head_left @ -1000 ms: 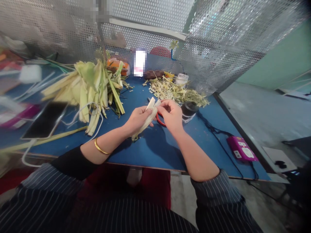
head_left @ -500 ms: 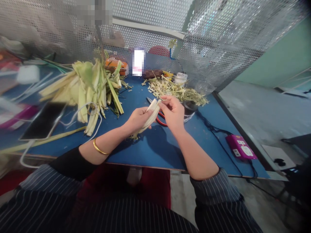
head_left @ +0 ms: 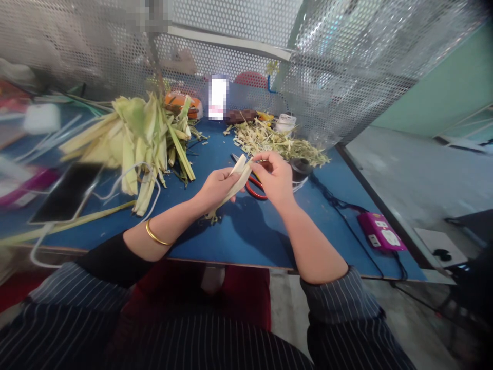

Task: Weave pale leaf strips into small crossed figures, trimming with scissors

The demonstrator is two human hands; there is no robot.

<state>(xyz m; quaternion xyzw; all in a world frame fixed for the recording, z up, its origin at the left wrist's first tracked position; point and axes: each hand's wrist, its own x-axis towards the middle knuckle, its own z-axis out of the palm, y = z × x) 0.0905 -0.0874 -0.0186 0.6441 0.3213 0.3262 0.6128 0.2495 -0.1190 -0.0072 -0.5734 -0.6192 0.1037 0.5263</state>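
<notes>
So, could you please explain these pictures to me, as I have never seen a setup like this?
There is no robot: one camera on the person's head takes every picture, looking forward and down at two bare hands. The left hand holds a pale husk-like strip, and the right hand pinches its upper end. On the blue table, red-handled scissors lie beside the hands. Larger husk-like leaves are heaped to the left; shredded scraps lie beyond the hands, and a purple power block sits to the right.

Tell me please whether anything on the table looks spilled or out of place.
Pale plant scraps lie loosely heaped and scattered toward the far side of the blue table, which looks a bit untidy.
</notes>
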